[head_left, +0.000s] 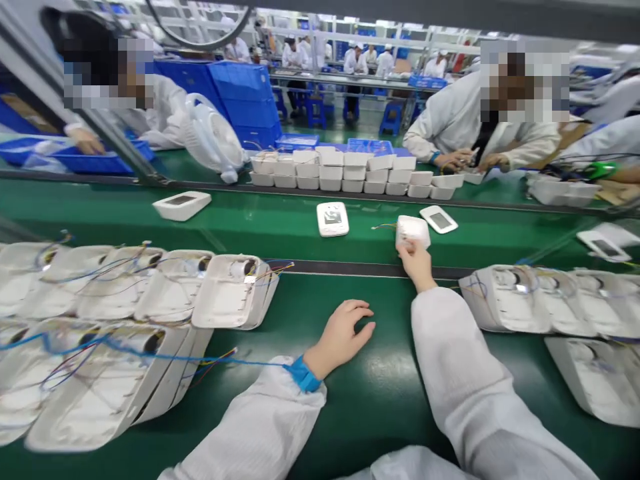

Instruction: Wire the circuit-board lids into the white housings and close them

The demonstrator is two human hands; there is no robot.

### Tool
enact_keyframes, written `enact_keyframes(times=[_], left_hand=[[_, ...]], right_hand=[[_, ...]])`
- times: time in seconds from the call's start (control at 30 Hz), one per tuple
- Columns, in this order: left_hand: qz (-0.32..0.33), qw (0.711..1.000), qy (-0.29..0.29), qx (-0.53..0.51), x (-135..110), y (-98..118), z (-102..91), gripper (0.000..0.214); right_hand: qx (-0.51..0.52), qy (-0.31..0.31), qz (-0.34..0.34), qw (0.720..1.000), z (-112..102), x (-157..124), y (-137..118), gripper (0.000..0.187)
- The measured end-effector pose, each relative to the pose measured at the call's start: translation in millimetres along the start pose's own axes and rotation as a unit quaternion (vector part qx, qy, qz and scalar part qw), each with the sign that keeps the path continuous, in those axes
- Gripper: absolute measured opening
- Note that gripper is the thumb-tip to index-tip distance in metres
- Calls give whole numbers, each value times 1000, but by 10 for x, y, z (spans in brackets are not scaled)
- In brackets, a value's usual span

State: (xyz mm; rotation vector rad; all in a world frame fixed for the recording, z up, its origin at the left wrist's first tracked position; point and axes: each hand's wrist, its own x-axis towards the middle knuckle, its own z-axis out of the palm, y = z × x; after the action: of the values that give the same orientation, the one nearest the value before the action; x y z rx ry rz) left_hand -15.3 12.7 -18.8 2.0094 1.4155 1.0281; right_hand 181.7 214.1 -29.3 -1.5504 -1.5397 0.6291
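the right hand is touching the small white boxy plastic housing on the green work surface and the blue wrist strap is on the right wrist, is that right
Not quite: the head view shows the blue wrist strap on the left wrist, below the left hand. The right hand does touch the small white boxy plastic housing.

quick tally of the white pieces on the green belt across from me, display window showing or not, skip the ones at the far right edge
Display window showing: 3 (left piece, middle piece, right piece)
No display window visible: 1 (white box at the right hand)
Total: 4
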Motion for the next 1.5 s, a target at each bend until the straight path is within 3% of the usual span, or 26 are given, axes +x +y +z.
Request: enact_keyframes(times=[0.13,0.33,0.4,0.47,0.57,0.7,0.8,0.93,1.07,1.23,1.5], left_hand=[[-12,1000,23,0,19,-45,-1,21],[-57,979,195,5,60,-129,-66,37],[-73,981,176,18,70,-162,-63,40],[-63,993,89,52,78,-198,-36,43],[-22,992,-36,117,83,-238,15,46],[18,984,-99,145,87,-261,22,47],[32,985,-107,135,99,-296,2,50],[4,990,-83,115,130,-386,12,50],[-3,994,-67,87,147,-455,23,47],[-24,992,-104,70,144,-437,-13,53],[-91,993,-73,35,188,-304,-49,57]], right_hand=[[48,33,-46,997,-107,-256,-24,40],[83,-25,-139,986,-288,-975,-72,39],[87,-24,-143,986,-297,-1114,-92,36],[79,-17,-141,987,-283,-1143,-104,34],[41,-17,-143,989,-253,-987,-90,31],[-73,-10,-118,990,-224,-526,-19,22],[-149,-11,-70,986,-212,-98,28,27],[-218,-25,-6,976,-248,457,79,39],[-251,-58,24,966,-315,814,178,49],[-260,-74,33,962,-279,851,249,49],[-166,21,-26,985,-403,527,32,44]])
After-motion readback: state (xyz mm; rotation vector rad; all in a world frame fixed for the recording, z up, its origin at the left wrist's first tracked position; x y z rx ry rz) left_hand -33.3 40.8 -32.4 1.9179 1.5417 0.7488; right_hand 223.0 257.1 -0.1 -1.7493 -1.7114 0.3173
